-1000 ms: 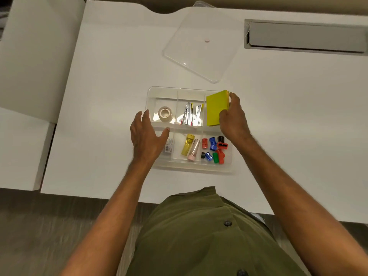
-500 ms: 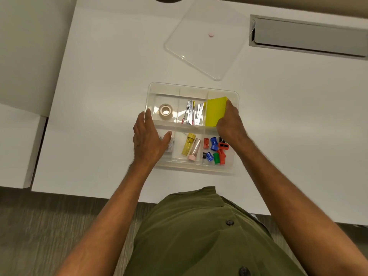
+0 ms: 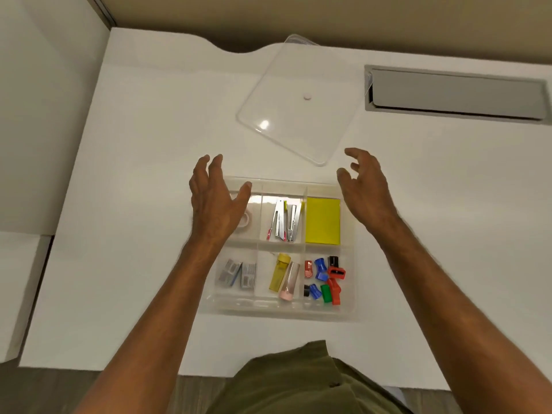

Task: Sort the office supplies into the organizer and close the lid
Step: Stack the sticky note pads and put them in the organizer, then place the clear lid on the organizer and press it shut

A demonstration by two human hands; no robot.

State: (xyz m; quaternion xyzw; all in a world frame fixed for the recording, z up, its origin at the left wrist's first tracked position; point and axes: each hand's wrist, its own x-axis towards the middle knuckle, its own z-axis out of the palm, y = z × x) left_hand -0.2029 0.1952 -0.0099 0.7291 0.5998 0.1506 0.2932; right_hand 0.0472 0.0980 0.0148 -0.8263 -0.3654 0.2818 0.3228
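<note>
A clear six-compartment organizer (image 3: 286, 309) sits on the white desk. Its far row holds a tape roll (image 3: 245, 223), staplers (image 3: 285, 220) and a yellow sticky pad (image 3: 323, 221) lying flat. The near row holds staple boxes (image 3: 237, 274), two tubes (image 3: 283, 276) and several coloured sharpeners (image 3: 324, 279). The clear lid (image 3: 298, 100) lies on the desk beyond the organizer. My left hand (image 3: 216, 198) hovers open over the far left compartment, partly hiding the tape. My right hand (image 3: 366, 186) hangs open above the organizer's far right corner, holding nothing.
A grey cable slot (image 3: 454, 95) is set in the desk (image 3: 149, 174) at the far right. A lower white surface (image 3: 35, 115) adjoins on the left. The desk's near edge runs just in front of my green shirt (image 3: 298, 380).
My right hand let go of the yellow pad, which now lies flat in its compartment. Both hands have lifted and moved toward the far side, fingers spread.
</note>
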